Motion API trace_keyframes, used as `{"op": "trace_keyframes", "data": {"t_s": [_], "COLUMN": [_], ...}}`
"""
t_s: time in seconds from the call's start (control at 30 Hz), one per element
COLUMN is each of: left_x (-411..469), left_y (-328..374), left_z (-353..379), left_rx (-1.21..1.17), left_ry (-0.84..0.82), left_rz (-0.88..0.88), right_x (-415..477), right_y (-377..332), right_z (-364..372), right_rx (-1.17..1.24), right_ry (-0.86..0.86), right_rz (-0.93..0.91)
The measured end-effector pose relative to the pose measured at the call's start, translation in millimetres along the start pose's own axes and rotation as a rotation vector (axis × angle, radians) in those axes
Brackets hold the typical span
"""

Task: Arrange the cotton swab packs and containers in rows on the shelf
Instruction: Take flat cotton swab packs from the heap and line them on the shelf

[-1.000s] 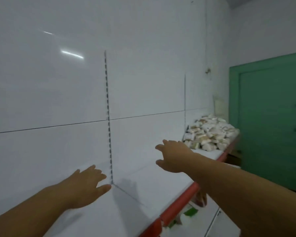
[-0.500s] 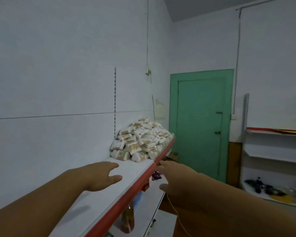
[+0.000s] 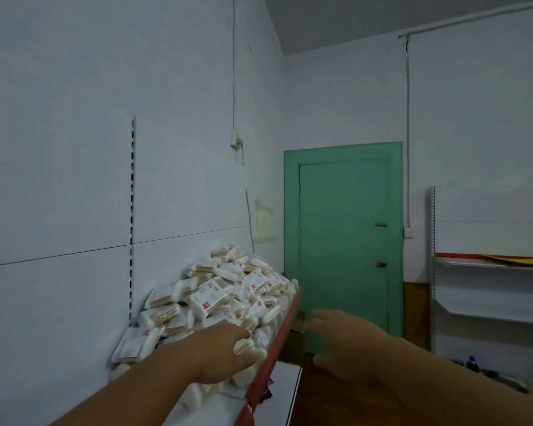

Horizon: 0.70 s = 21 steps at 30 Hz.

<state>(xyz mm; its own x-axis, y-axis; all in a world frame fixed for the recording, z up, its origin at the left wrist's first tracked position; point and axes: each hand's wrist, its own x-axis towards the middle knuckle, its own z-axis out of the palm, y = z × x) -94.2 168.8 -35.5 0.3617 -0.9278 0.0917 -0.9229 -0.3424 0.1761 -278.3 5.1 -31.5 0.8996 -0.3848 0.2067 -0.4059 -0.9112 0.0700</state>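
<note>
The left hand is seen in the lower middle of the frame, palm down with its fingers stretched nearly straight and the thumb spread out beneath them. It is laid over the near edge of a heap of small cotton swab packs in clear plastic. No pack is gripped, though motion blur hides whether the skin actually presses on them. The right hand is held in the air to the right of centre, fingers loosely spread and slightly bent. Nothing is held or touched by it.

The heap is piled loosely against the wall at the centre-left of the frame, on a flat white shelf with a glossy red front edge. The packs are soft, pillow-shaped and crinkled. White cotton tips are shown at their ends and pale wooden sticks at their middles. White labels with a small pink-red mark are carried by several packs, but the printing is too small and blurred to be read.

A slotted metal upright is fixed to the smooth white wall panels behind the heap. A matt green panelled door is set at centre right. A second white shelving unit with a red edge is placed at the far right.
</note>
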Motion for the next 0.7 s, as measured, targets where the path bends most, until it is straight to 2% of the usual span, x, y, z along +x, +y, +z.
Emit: {"op": "trace_keyframes", "data": {"t_s": [0.17, 0.23, 0.37, 0.47, 0.57, 0.63, 0.7], "left_x": [74, 109, 173, 206, 228, 240, 254], "left_y": [-18, -24, -38, -49, -66, -77, -87], "left_z": [-11, -24, -40, -40, -42, -47, -52], "left_rx": [-0.055, -0.001, 0.150, 0.118, 0.134, 0.137, 0.151], "left_ry": [0.388, 0.460, 0.397, 0.371, 0.317, 0.307, 0.279], "left_rz": [-0.030, -0.079, -0.263, -0.344, -0.413, -0.444, -0.468], "right_x": [65, 95, 150, 189, 228, 252, 278], "right_y": [67, 92, 142, 169, 169, 157, 144], "right_z": [4, 4, 4, 9, 25, 39, 50], "right_rx": [0.114, 0.092, 0.093, 0.141, 0.260, 0.321, 0.280], "right_ry": [0.028, 0.017, 0.043, 0.074, 0.083, 0.097, 0.122], "right_rz": [-0.010, -0.049, -0.140, -0.186, -0.249, -0.352, -0.466]}}
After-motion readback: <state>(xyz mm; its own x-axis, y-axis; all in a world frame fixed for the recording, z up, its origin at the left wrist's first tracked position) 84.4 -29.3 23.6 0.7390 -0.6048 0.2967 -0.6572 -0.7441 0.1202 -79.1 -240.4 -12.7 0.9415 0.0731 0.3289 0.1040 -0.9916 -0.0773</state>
